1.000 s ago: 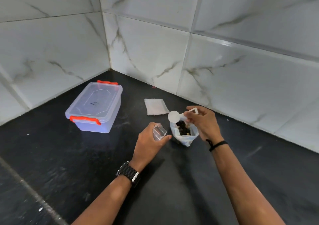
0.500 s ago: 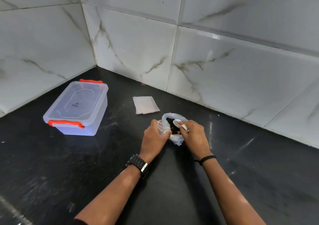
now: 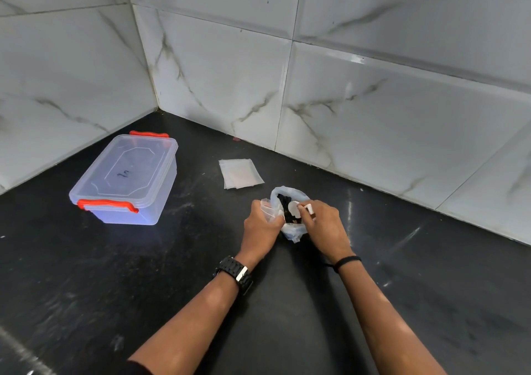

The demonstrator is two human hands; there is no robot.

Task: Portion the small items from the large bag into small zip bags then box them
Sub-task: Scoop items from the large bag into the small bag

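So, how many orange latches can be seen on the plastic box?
2. One orange latch is on the near end of the closed plastic box, the other orange latch on its far end, towards the wall corner. The long sides show none.

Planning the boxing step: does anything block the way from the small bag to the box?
Yes, the box's own lid: it sits on the box. The counter between the small bag in the left hand and the box shows nothing else.
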